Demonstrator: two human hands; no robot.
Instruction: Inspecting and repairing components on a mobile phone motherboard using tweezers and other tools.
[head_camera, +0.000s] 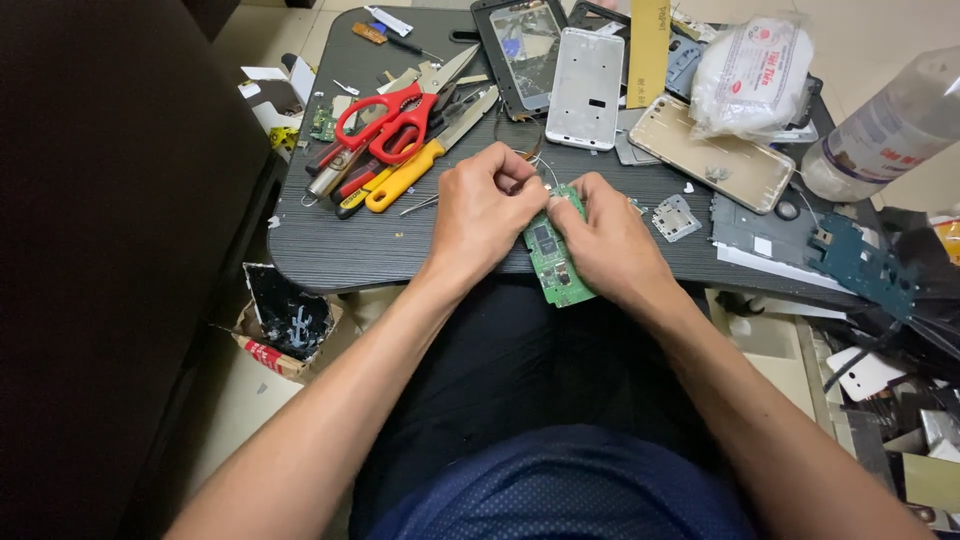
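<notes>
Green circuit board (553, 262), flat and narrow with dark chips, is held over the near rim of the dark wood-grained table (330, 240), pinched at its top between the left hand (485, 212) and right hand (605, 240). Smaller pieces are scattered beyond: a gold phone back (712, 152), a white frame (586, 88) and red-handled scissors (385, 125), with a pale tiled floor (240, 400) seen below.

Bare table (340, 245) strip nr edge; scissors (385, 125) & tools behind.
</notes>
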